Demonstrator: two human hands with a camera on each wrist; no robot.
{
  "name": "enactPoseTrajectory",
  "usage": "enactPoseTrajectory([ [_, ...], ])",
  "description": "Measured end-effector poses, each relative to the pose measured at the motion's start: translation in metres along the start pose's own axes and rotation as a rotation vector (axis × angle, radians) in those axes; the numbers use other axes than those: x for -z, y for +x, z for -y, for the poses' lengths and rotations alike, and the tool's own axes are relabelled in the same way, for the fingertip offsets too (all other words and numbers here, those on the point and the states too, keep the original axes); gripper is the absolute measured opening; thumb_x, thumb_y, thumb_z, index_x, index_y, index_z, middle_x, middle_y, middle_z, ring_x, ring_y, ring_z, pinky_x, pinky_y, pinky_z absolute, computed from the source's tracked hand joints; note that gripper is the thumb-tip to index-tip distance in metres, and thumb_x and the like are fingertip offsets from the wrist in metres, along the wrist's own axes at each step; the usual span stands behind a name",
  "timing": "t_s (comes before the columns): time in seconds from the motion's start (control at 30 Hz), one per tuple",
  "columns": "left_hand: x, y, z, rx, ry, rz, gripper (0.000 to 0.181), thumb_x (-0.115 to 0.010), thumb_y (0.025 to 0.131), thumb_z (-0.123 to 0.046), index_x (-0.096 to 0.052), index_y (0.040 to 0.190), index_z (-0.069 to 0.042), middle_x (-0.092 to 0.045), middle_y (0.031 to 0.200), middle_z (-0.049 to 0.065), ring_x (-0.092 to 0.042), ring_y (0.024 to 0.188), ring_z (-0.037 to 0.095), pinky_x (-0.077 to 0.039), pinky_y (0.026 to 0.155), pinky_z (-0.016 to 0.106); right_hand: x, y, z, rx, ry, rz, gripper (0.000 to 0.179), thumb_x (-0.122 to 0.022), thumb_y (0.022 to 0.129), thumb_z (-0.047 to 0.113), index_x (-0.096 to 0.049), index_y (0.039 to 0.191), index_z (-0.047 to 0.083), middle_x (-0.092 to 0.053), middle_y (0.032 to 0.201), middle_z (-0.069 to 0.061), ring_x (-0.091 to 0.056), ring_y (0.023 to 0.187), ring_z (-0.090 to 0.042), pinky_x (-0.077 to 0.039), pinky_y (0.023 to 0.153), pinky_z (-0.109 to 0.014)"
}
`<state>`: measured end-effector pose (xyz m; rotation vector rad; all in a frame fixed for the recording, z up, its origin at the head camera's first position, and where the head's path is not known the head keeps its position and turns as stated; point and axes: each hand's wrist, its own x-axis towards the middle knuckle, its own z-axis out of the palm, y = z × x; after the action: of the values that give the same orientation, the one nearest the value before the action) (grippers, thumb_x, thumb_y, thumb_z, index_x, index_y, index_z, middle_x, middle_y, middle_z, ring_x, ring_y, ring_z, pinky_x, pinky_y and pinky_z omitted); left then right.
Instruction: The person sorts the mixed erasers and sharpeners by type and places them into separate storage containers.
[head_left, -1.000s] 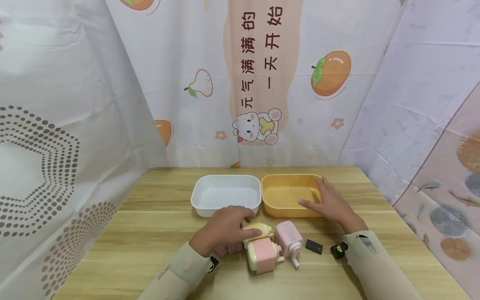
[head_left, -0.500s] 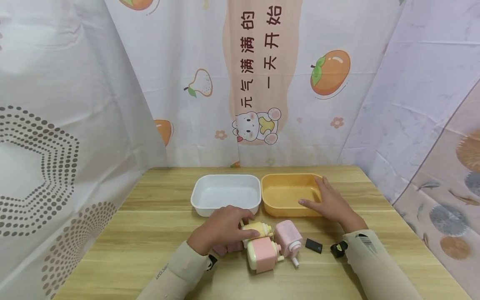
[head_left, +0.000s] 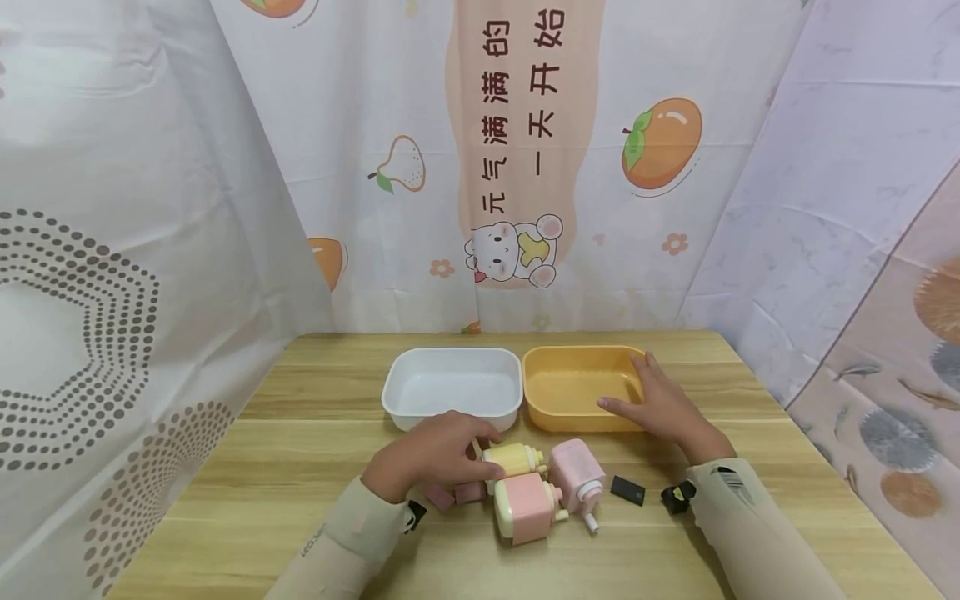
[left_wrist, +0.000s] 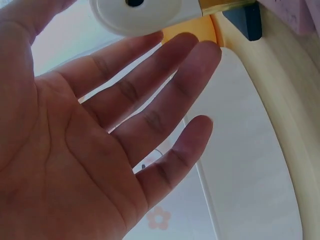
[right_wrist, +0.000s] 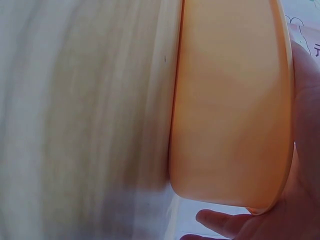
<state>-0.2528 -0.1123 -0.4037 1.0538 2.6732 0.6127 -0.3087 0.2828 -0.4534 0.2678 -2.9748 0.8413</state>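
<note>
My left hand [head_left: 433, 454] by the yellow pencil sharpener [head_left: 516, 458] — fingers spread
Right hand [head_left: 663, 408] on the orange tub [head_left: 573, 387] — those're splayed too

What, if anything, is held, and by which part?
The left hand apparently holds nothing, fingers spread near the yellow-and-white boxy plastic device. The right hand rests on the right rim of the orange rectangular plastic tray; whether it grips is unclear.
</note>
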Motion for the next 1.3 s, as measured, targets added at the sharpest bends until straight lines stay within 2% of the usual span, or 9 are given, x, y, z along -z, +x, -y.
enactPoseTrajectory([
  [0.2, 0.003, -0.003, 0.002, 0.013, -0.037, 0.025, 0.049, -0.079, 0.088, -0.047, -0.073, 0.129, -0.02, -0.073, 0.111, -0.014, -0.07, 0.09, 0.003, -0.055, 0.081, 0.023, 0.0, 0.0, 0.001, -0.004, 0.004, 0.009, 0.123, -0.064, 0.085, 0.079, -0.008, 0.167, 0.007, 0.004, 0.17, -0.03, -0.016, 0.15, -0.062, -0.023, 0.114, -0.076],
  [0.43, 0.001, 0.0, 0.002, 0.008, -0.028, -0.006, 0.048, -0.081, 0.083, -0.045, -0.075, 0.125, -0.02, -0.074, 0.11, -0.015, -0.071, 0.09, 0.004, -0.054, 0.08, 0.021, 0.0, 0.001, 0.0, -0.004, -0.002, 0.001, 0.121, -0.064, 0.085, 0.079, -0.009, 0.167, 0.008, 0.003, 0.17, -0.031, -0.017, 0.149, -0.062, -0.024, 0.114, -0.077],
  [0.63, 0.0, 0.001, -0.001, 0.025, -0.006, -0.013, 0.047, -0.082, 0.08, -0.045, -0.077, 0.121, -0.023, -0.073, 0.102, -0.017, -0.069, 0.087, 0.004, -0.054, 0.076, 0.022, 0.0, 0.001, 0.001, -0.005, -0.006, -0.005, 0.122, -0.064, 0.085, 0.079, -0.01, 0.166, 0.006, 0.0, 0.17, -0.032, -0.018, 0.149, -0.062, -0.023, 0.114, -0.077],
  [0.73, -0.002, 0.001, 0.0, 0.02, -0.02, -0.005, 0.036, -0.082, 0.079, -0.042, -0.078, 0.112, -0.027, -0.071, 0.092, -0.019, -0.068, 0.081, 0.001, -0.053, 0.073, 0.021, -0.002, 0.001, 0.0, -0.007, 0.002, -0.005, 0.123, -0.064, 0.084, 0.079, -0.01, 0.166, 0.006, 0.001, 0.17, -0.032, -0.017, 0.15, -0.061, -0.023, 0.115, -0.076],
  [0.87, -0.006, 0.002, 0.002, -0.004, -0.037, 0.002, 0.014, -0.08, 0.078, -0.037, -0.072, 0.088, -0.031, -0.067, 0.075, -0.017, -0.063, 0.068, -0.002, -0.05, 0.064, 0.02, -0.004, 0.001, -0.002, -0.014, 0.005, 0.001, 0.127, -0.064, 0.084, 0.08, -0.006, 0.166, 0.003, 0.002, 0.17, -0.031, -0.015, 0.151, -0.06, -0.021, 0.116, -0.075],
  [0.93, -0.007, 0.003, 0.004, -0.012, -0.025, -0.007, 0.013, -0.08, 0.077, -0.037, -0.068, 0.08, -0.032, -0.064, 0.071, -0.016, -0.058, 0.066, -0.001, -0.049, 0.062, 0.021, -0.005, 0.002, -0.003, -0.018, 0.001, 0.003, 0.128, -0.064, 0.083, 0.081, -0.005, 0.166, 0.003, 0.002, 0.171, -0.03, -0.014, 0.152, -0.059, -0.02, 0.117, -0.074],
  [1.03, -0.008, 0.004, 0.005, -0.016, -0.005, -0.023, 0.014, -0.081, 0.075, -0.038, -0.067, 0.077, -0.033, -0.062, 0.072, -0.017, -0.054, 0.069, 0.001, -0.048, 0.063, 0.021, -0.004, 0.002, -0.003, -0.017, -0.003, 0.007, 0.129, -0.063, 0.084, 0.081, -0.002, 0.166, 0.002, 0.004, 0.171, -0.03, -0.013, 0.152, -0.059, -0.02, 0.117, -0.074],
  [1.3, -0.011, 0.007, 0.006, -0.025, 0.008, -0.056, 0.018, -0.081, 0.073, -0.039, -0.065, 0.069, -0.032, -0.063, 0.078, -0.017, -0.055, 0.073, 0.004, -0.049, 0.066, 0.021, -0.003, 0.002, 0.0, -0.015, 0.023, -0.007, 0.13, -0.066, 0.083, 0.079, -0.002, 0.166, 0.002, 0.003, 0.17, -0.03, -0.013, 0.152, -0.058, -0.019, 0.117, -0.074],
])
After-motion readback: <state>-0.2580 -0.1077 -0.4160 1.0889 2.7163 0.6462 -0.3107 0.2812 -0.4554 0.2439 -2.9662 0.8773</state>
